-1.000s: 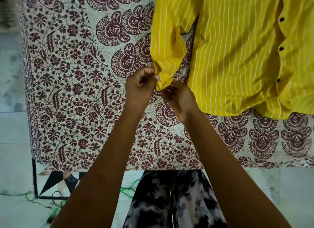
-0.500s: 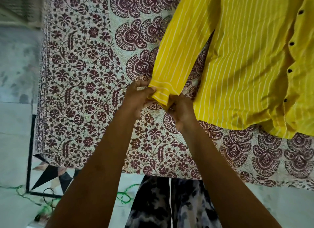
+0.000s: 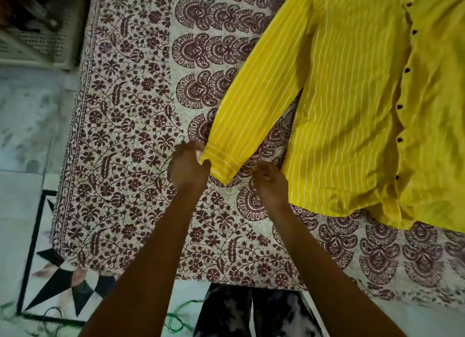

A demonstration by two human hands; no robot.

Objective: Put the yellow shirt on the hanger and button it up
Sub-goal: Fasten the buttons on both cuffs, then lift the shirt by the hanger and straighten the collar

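The yellow shirt with thin white stripes lies flat on a patterned bedspread, its dark buttons running down the placket at the right. Its sleeve stretches straight down-left to the cuff. My left hand grips the cuff's left corner, thumb on top. My right hand hovers just right of the cuff with its fingers loosely curled, and a strip of bedspread shows between it and the cloth. No hanger is in view.
The bed's near edge runs along the bottom and its left edge drops to a tiled floor. A white perforated basket stands at the top left. Green cord lies on the floor by my legs.
The folded, bunched sleeve has been pulled out straight and lies flat. My right hand has let go of the cuff and moved slightly right, while my left hand still holds it.
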